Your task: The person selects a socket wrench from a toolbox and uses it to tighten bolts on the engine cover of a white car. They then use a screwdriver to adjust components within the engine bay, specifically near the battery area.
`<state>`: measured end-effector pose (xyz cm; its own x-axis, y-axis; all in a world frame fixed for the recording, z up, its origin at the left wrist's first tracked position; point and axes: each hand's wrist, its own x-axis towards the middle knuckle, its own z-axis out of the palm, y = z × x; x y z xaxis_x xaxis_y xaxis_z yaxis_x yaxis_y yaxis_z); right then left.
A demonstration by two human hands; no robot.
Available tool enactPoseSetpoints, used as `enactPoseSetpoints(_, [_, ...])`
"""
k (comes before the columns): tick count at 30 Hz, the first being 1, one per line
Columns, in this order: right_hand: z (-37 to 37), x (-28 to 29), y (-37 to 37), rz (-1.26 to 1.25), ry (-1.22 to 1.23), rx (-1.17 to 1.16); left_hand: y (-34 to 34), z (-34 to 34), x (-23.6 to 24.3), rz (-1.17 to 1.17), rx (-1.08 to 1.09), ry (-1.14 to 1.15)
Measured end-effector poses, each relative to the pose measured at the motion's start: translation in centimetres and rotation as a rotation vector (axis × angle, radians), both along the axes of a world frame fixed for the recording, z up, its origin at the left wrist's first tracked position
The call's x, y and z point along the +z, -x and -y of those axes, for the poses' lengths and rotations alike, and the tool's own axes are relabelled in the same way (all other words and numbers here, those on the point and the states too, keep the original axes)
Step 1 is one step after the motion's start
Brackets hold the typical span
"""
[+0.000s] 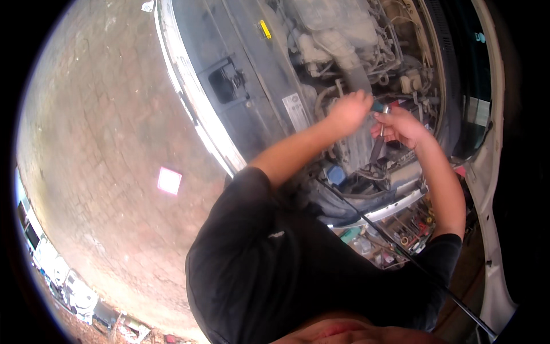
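Free room lies over the flat black plastic front panel (226,31), above the bare left forearm (298,146). Just beyond the left hand (350,113), a dusty grey ribbed hose (356,79) blocks passage. A long thin black rod (366,221) slants from near the blue faceted cap (335,175), crossing the gap between chest (309,258) and right forearm (444,178).

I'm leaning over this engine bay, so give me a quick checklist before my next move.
1. Teal-and-metal tool between left hand and right hand: ok.
2. Left hand firmly gripping it: cannot tell, the grip is mostly hidden.
3. Clear view of engine parts directly beneath the left hand: not ok, it covers them.
4. Black sleeves away from the hands: ok, both end well up the arms.
5. Black rod firmly seated: cannot tell.
6. Blue cap tight: cannot tell.
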<state>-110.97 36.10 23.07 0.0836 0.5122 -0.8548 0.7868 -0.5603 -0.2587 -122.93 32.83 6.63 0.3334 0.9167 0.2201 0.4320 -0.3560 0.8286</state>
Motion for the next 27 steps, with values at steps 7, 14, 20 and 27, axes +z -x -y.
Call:
enactPoseSetpoints(7, [0.5,-0.6,-0.8,0.259,-0.481,0.789,0.2,0.6,-0.6,0.03,-0.058,-0.038])
enactPoseSetpoints(14, [0.4,-1.2,-1.5,-0.059,-0.132,-0.156,0.8,-0.5,0.0,0.018,-0.041,0.089])
enactPoseSetpoints(20, [0.9,-3.2,-0.2,0.078,-0.315,-0.153,1.2,-0.8,-0.2,0.056,0.015,0.066])
enactPoseSetpoints(27, [0.4,-4.3,-1.3,0.185,-0.745,0.378,8.3,-0.4,-3.1,0.091,0.17,-0.07])
